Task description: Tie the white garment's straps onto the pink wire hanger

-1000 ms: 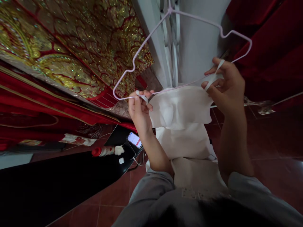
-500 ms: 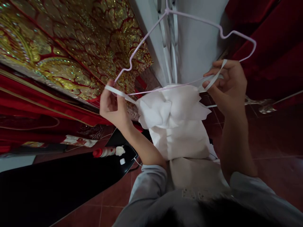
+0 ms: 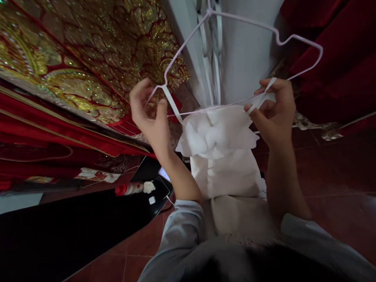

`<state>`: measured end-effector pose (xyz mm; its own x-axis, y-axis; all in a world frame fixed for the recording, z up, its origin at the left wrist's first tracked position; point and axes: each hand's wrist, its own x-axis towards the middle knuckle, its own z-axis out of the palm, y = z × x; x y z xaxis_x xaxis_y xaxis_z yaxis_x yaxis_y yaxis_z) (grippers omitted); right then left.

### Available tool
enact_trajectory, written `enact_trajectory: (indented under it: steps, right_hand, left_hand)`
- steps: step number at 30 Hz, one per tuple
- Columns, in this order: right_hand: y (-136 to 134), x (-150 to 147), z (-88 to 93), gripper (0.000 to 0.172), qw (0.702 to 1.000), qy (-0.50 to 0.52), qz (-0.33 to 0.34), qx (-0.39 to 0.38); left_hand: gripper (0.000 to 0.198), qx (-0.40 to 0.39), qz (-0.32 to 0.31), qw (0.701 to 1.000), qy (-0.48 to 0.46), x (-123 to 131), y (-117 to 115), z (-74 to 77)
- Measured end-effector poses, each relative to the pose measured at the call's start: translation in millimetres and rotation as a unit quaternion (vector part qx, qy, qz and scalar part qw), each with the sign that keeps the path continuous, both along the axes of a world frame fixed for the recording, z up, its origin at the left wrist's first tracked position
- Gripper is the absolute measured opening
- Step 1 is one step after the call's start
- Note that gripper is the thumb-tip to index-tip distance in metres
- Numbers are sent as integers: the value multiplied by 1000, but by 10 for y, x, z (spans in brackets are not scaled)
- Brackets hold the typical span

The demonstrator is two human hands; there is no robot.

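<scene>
A pale pink wire hanger [image 3: 243, 21] hangs in front of a white wall. Below its lower bar droops a white garment [image 3: 223, 152] with ruffles and two white straps. My left hand [image 3: 148, 113] is closed on the left strap [image 3: 172, 103] and holds it up at the hanger's left notch. My right hand [image 3: 272, 109] pinches the right strap [image 3: 263, 96] just under the hanger's right end. The garment's lower part falls toward my grey sleeves.
A red and gold embroidered cloth [image 3: 88, 58] hangs at the left. Dark red velvet [image 3: 346, 51] hangs at the right. A black table [image 3: 73, 227] below left bears a red-capped bottle [image 3: 129, 189] and a phone [image 3: 164, 174]. The floor is red tile [image 3: 337, 196].
My left hand has risen from the hanger's lower bar and carried the left strap up to the hanger's left notch. My right hand has stayed at the right end with its strap.
</scene>
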<state>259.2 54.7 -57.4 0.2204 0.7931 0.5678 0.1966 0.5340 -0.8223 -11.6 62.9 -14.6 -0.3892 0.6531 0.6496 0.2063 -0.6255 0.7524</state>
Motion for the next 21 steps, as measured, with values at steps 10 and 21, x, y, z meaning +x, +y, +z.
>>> enact_trajectory:
  steps: [10,21]
  right_hand:
    - [40,134,-83,61,1000,-21,18,0]
    - [462,634,346,32,985,41,-88,146]
  left_hand:
    - [23,-78,-23,975,-207,391,51,-438]
    - [15,-29,-32,969,-244,504,1,-369]
